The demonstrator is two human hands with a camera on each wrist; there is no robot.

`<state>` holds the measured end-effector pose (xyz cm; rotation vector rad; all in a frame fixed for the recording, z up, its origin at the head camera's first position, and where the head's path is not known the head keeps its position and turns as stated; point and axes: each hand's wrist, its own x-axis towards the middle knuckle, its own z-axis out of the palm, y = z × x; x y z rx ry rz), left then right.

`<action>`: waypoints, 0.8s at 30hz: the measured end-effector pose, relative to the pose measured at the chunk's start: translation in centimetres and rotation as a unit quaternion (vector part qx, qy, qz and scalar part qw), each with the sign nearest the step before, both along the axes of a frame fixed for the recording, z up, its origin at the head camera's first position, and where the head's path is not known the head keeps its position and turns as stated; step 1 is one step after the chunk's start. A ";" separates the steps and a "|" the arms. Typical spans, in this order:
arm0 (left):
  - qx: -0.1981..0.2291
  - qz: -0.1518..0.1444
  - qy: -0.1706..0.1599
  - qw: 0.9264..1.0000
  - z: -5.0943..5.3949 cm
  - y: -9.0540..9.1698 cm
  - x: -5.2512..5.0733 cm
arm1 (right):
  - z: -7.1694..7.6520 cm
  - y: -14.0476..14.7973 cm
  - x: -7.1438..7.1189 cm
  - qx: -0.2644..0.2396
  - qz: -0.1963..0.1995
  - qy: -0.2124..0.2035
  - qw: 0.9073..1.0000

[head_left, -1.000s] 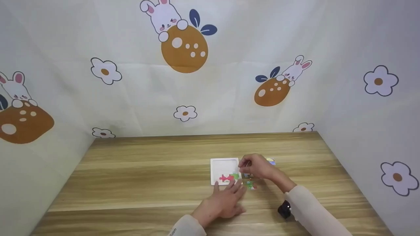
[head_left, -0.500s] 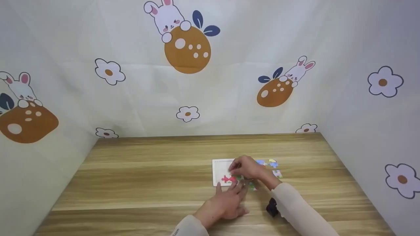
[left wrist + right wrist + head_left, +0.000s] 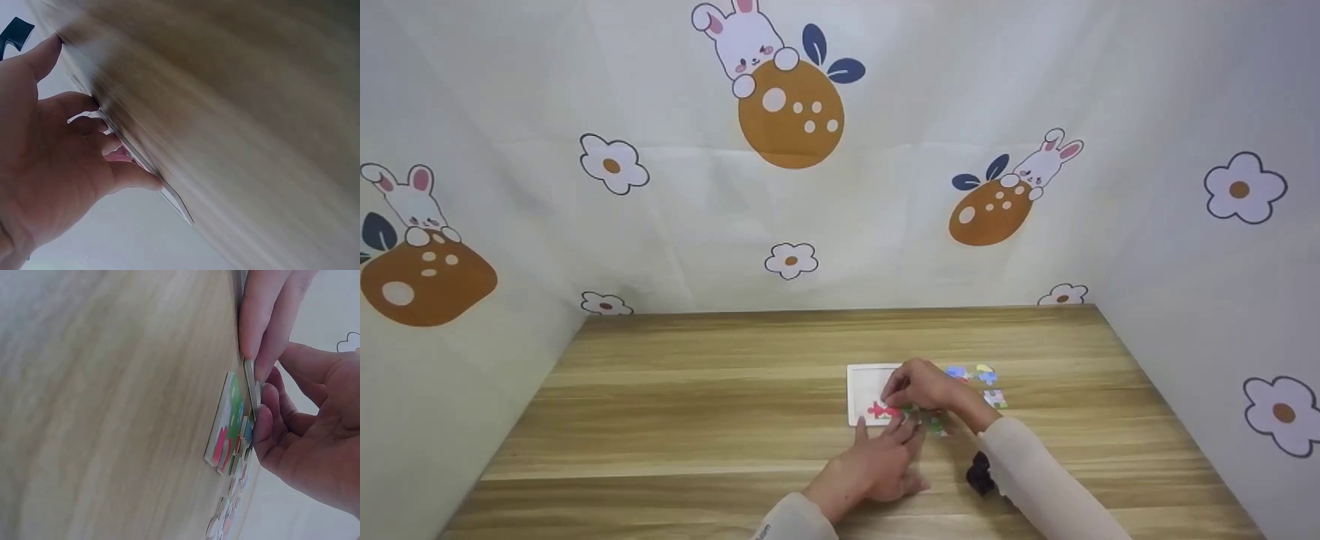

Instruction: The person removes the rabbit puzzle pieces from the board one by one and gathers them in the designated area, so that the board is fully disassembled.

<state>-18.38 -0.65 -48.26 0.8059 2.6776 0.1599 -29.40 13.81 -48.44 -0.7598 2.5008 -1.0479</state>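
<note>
A small white puzzle tray [image 3: 853, 394] lies on the wooden table, with red and green jigsaw pieces [image 3: 877, 410] along its near side. My left hand [image 3: 877, 465] rests with spread fingers on the tray's near edge; the left wrist view shows fingertips [image 3: 149, 179] along the thin rim. Over the tray's right half is my right hand [image 3: 926, 386], its thumb and index finger pinched together just behind the red piece. They hold a puzzle piece mostly hidden by the fingers. In the right wrist view, the right hand [image 3: 315, 422] is close beside the left fingers.
Loose jigsaw pieces [image 3: 986, 374] lie right of the tray, some partly under the right forearm. A green and red piece [image 3: 225, 422] lies close to the tray in the right wrist view. A black wrist camera [image 3: 980, 474] hangs by the right sleeve. Patterned cloth surrounds the table.
My right hand has moved left from the tray's right edge to above its inside, then lowered slightly toward the red piece. Loose pieces behind it came into view. The left hand stays on the tray edge.
</note>
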 end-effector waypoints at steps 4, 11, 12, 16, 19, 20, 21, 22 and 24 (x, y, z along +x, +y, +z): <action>0.006 0.003 -0.007 1.000 0.0 0.0 -0.1 | 0.0 0.0 0.1 -0.007 0.010 0.000 1.000; 0.009 0.010 -0.018 1.000 0.0 0.1 -0.1 | 0.3 0.0 0.3 -0.016 0.010 -0.019 1.000; 0.009 0.012 -0.016 1.000 0.1 0.1 -0.1 | 0.4 0.0 0.3 -0.018 0.009 -0.022 1.000; 0.009 0.014 -0.012 1.000 0.0 0.1 -0.1 | 0.5 -0.1 0.4 -0.021 0.007 -0.024 0.999; 0.010 0.015 -0.014 1.000 0.1 0.2 -0.1 | 0.5 -0.2 0.4 -0.022 0.008 -0.023 0.999; 0.010 0.016 -0.015 1.000 0.0 0.1 -0.1 | 0.5 -0.2 0.4 -0.023 0.008 -0.023 0.999; 0.010 0.016 -0.016 1.000 0.0 0.1 -0.1 | 0.5 -0.2 0.4 -0.024 0.007 -0.023 0.999; 0.009 0.016 -0.016 1.000 0.0 0.1 -0.1 | 0.5 -0.2 0.4 -0.024 0.006 -0.022 0.999; 0.006 0.015 -0.016 1.000 0.0 0.1 -0.2 | 0.6 -0.1 0.3 -0.027 0.004 -0.020 0.999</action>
